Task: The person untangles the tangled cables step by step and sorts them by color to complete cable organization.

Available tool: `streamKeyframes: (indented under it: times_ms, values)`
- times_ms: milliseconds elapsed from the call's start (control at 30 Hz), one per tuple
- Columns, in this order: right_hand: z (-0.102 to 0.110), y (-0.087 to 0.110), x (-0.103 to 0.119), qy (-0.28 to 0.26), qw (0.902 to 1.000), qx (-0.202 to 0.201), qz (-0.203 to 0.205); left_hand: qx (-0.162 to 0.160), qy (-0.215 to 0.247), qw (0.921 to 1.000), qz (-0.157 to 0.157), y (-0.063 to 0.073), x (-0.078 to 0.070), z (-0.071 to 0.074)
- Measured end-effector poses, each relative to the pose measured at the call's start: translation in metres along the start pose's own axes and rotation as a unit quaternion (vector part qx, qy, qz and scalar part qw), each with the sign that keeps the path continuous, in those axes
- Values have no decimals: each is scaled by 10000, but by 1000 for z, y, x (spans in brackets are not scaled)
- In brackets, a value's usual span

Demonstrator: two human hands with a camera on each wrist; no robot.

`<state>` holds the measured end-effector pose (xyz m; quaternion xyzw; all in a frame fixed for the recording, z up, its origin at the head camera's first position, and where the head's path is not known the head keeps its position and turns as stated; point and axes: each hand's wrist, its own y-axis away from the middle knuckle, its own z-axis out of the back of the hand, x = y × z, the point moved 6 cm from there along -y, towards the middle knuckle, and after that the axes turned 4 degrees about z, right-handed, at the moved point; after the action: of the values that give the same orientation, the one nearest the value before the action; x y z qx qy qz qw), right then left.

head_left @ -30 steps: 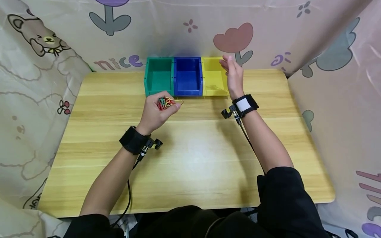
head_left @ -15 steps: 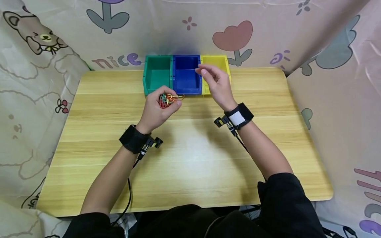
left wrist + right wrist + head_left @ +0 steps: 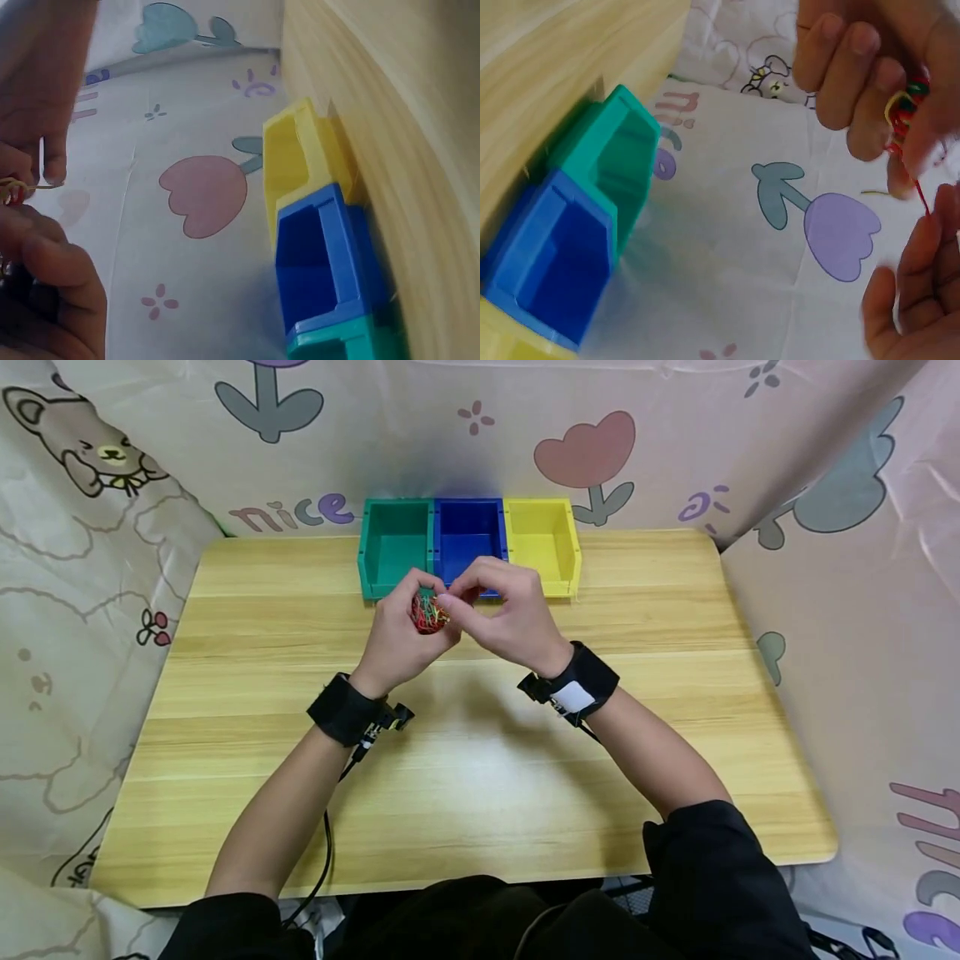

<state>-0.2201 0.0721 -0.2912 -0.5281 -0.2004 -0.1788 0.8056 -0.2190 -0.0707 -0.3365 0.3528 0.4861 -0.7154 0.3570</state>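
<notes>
My left hand [image 3: 405, 631] is curled round a tangled bundle of thin rubber bands [image 3: 429, 614], red, green and yellow. The bundle [image 3: 909, 112] shows partly between its fingers in the right wrist view. My right hand [image 3: 510, 614] is up against it, thumb and index fingertips together at the bundle's edge. In the right wrist view a thin red rubber band [image 3: 922, 196] runs taut from the left hand to the fingertips of the right hand [image 3: 919, 292]. A yellow band [image 3: 34, 186] sticks out near the fingers in the left wrist view.
Behind the hands stand three joined open bins, green [image 3: 396, 547], blue [image 3: 471, 531] and yellow [image 3: 543, 543], at the back edge of the wooden table [image 3: 480, 777]. A printed curtain [image 3: 420, 435] hangs behind and on both sides. Cables [image 3: 328, 835] run from the wrist cameras.
My right hand has moved from over the yellow bin, leftward and nearer me, to the bundle, its fingers coming together there. My left hand has kept hold of the bundle almost in place.
</notes>
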Motion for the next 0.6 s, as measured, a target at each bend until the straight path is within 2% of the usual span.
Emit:
streamKeyframes:
  times_ms: [67, 133, 233, 300, 400, 600]
  values:
    - [-3, -1, -1, 182, 9995, 102, -241, -45, -416, 9991, -77, -3, -3, -1]
    - [-5, -1, -4, 294, 9972, 217, -660, -73, -759, 9970, -110, -5, -6, -2]
    - [-6, 1, -9, 146, 9912, 374, -1264, -98, -1141, 9934, -88, -6, -7, -3]
    - [-7, 2, -11, -4, 9880, 475, -1469, -124, -1274, 9918, -41, -5, -7, -2]
    - [-10, 3, -12, -265, 9839, 598, -1664, -186, -1268, 9917, 13, -3, -6, -1]
    - [-9, 4, -18, -653, 9763, 507, -2002, -22, -518, 9986, -52, -6, -10, 2]
